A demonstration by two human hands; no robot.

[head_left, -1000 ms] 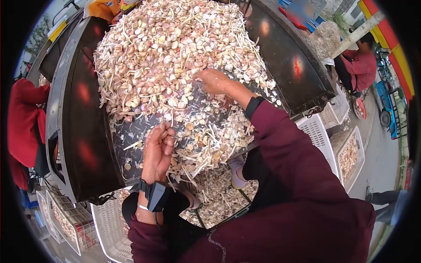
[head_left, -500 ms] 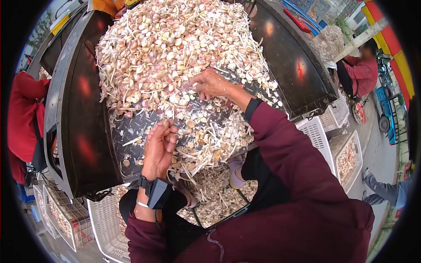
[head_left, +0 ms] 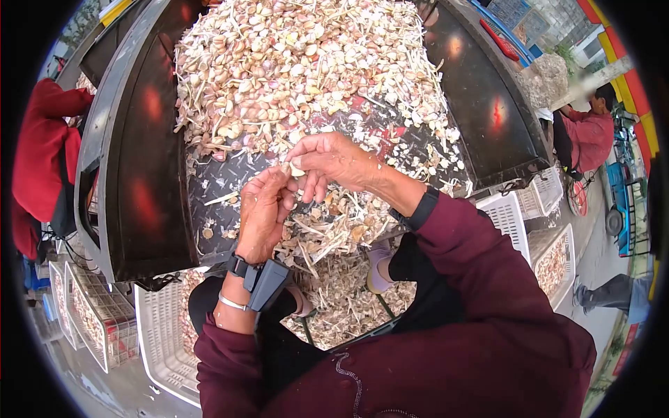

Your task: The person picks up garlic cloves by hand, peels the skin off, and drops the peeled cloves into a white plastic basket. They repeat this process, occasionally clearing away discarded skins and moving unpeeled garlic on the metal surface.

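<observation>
My left hand (head_left: 263, 207) and my right hand (head_left: 336, 164) meet over the near part of a dark metal truck bed. Between their fingertips is a pale garlic clove (head_left: 297, 171), pinched from both sides. The fingers partly cover it. Just beyond my hands lies a big heap of garlic cloves (head_left: 279, 76), mixed with dry stalks. Below my right hand, a pile of peelings and stalks (head_left: 334, 223) covers the near edge of the bed.
Dark metal side panels (head_left: 143, 160) flank the heap. White plastic crates (head_left: 164, 334) stand left and right, several with garlic in them. More peelings (head_left: 341, 306) lie on the ground between my feet. People in red (head_left: 45, 167) are on both sides.
My right hand has come back from the heap toward my left hand, and their fingertips now meet on a clove. The view has shifted slightly.
</observation>
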